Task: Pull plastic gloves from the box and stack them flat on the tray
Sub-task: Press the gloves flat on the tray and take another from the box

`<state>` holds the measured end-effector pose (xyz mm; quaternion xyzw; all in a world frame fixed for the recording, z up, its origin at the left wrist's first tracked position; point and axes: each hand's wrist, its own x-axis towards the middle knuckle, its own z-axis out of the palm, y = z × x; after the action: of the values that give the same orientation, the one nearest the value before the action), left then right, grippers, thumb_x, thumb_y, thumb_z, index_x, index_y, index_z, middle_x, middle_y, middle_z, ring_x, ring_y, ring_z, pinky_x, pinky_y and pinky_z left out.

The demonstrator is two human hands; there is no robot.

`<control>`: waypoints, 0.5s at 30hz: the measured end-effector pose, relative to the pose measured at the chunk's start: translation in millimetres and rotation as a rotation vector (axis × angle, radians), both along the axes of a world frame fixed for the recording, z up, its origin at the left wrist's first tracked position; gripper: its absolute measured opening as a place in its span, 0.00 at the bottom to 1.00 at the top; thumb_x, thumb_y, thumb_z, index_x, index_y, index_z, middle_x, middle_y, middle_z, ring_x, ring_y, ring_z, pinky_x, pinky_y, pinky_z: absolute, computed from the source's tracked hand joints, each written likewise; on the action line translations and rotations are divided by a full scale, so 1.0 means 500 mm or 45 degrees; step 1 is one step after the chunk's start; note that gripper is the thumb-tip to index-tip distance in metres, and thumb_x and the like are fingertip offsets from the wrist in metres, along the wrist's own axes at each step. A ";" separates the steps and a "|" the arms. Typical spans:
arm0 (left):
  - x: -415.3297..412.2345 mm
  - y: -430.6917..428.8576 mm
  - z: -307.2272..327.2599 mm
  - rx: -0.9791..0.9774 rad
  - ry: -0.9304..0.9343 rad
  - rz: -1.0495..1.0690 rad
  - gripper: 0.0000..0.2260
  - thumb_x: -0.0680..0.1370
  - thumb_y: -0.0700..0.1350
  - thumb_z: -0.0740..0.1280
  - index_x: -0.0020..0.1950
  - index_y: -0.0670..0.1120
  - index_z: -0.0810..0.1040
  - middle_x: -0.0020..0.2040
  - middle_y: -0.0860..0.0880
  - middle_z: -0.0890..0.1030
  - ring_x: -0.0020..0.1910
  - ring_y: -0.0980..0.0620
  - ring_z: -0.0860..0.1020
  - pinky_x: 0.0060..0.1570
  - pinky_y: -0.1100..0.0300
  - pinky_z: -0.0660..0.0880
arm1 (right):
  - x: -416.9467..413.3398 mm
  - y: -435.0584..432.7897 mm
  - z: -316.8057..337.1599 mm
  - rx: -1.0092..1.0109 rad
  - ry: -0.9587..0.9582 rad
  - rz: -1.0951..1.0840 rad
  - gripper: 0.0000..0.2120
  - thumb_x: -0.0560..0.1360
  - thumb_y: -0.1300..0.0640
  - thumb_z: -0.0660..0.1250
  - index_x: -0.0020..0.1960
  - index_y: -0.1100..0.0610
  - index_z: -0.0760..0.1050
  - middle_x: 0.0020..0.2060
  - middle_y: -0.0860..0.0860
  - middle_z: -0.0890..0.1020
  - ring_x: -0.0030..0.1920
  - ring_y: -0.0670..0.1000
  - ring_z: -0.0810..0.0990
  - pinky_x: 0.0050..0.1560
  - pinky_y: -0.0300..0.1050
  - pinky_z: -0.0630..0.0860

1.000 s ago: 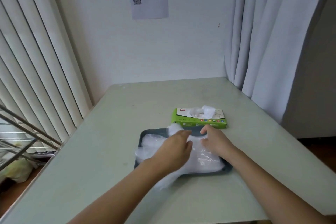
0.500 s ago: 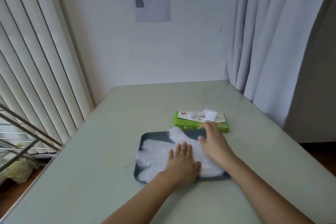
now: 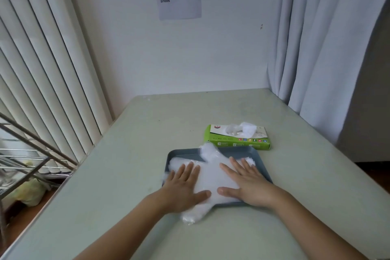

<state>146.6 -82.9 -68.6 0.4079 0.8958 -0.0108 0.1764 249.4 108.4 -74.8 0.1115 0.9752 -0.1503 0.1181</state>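
On the pale desk (image 3: pixel 130 154) sits a grey tray (image 3: pixel 258 159) holding the stack of plastic gloves (image 3: pixel 213 177) (one cuff spills over its near edge). The green box (image 3: pixel 237 140) lies just behind. Left hand (image 3: pixel 182 189) and right hand (image 3: pixel 248 183) press flat on the stack, each grip spread, pinching nothing.

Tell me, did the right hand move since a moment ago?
Yes. The right hand pulled back from the green box toward the person and now lies flat on the gloves in the tray.
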 end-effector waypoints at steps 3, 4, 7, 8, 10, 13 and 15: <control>-0.007 -0.021 0.024 -0.169 0.092 -0.014 0.39 0.78 0.69 0.47 0.78 0.49 0.35 0.78 0.47 0.36 0.77 0.47 0.36 0.74 0.47 0.35 | 0.001 0.005 0.006 0.042 -0.068 -0.028 0.49 0.62 0.20 0.46 0.76 0.40 0.36 0.76 0.47 0.33 0.75 0.56 0.31 0.75 0.53 0.36; -0.012 -0.027 0.033 -0.229 0.130 -0.017 0.40 0.77 0.69 0.47 0.78 0.47 0.35 0.78 0.46 0.36 0.77 0.47 0.37 0.74 0.47 0.34 | 0.002 0.007 0.010 0.065 -0.089 -0.036 0.48 0.65 0.21 0.49 0.76 0.40 0.36 0.76 0.48 0.33 0.75 0.57 0.31 0.75 0.53 0.36; -0.031 -0.043 0.057 -0.389 0.209 -0.070 0.41 0.78 0.67 0.50 0.78 0.44 0.35 0.79 0.44 0.38 0.78 0.47 0.38 0.73 0.46 0.34 | 0.003 0.017 0.029 0.128 -0.150 -0.034 0.46 0.70 0.26 0.56 0.77 0.42 0.36 0.76 0.50 0.34 0.76 0.57 0.34 0.76 0.53 0.37; -0.039 -0.046 0.064 -0.408 0.200 -0.069 0.42 0.78 0.68 0.52 0.78 0.44 0.36 0.79 0.44 0.39 0.78 0.46 0.38 0.73 0.45 0.35 | 0.001 0.020 0.036 0.150 -0.167 -0.017 0.46 0.70 0.27 0.57 0.77 0.42 0.37 0.76 0.51 0.35 0.76 0.57 0.35 0.76 0.52 0.38; -0.056 -0.049 0.075 -0.398 0.133 -0.039 0.46 0.74 0.71 0.57 0.79 0.46 0.39 0.79 0.46 0.41 0.78 0.44 0.39 0.74 0.44 0.36 | -0.003 0.026 0.052 0.172 -0.190 0.023 0.45 0.71 0.29 0.60 0.78 0.44 0.40 0.77 0.51 0.39 0.77 0.56 0.39 0.76 0.51 0.41; -0.079 -0.036 0.104 -0.324 0.065 0.017 0.40 0.73 0.69 0.61 0.78 0.52 0.51 0.79 0.50 0.50 0.78 0.44 0.45 0.73 0.41 0.39 | -0.017 0.048 0.088 0.056 -0.140 0.023 0.36 0.74 0.35 0.63 0.76 0.47 0.57 0.76 0.48 0.59 0.75 0.51 0.57 0.70 0.43 0.58; -0.092 -0.018 0.131 -0.219 0.060 0.048 0.32 0.76 0.67 0.60 0.75 0.54 0.62 0.75 0.51 0.63 0.76 0.45 0.56 0.74 0.43 0.47 | -0.033 0.076 0.114 -0.070 0.049 -0.048 0.25 0.75 0.41 0.66 0.68 0.50 0.71 0.65 0.45 0.74 0.66 0.48 0.71 0.59 0.39 0.67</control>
<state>100.6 -91.7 -3.0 0.3740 0.9029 -0.0939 0.1898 232.7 146.3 -17.8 0.1236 0.9706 -0.1813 0.0994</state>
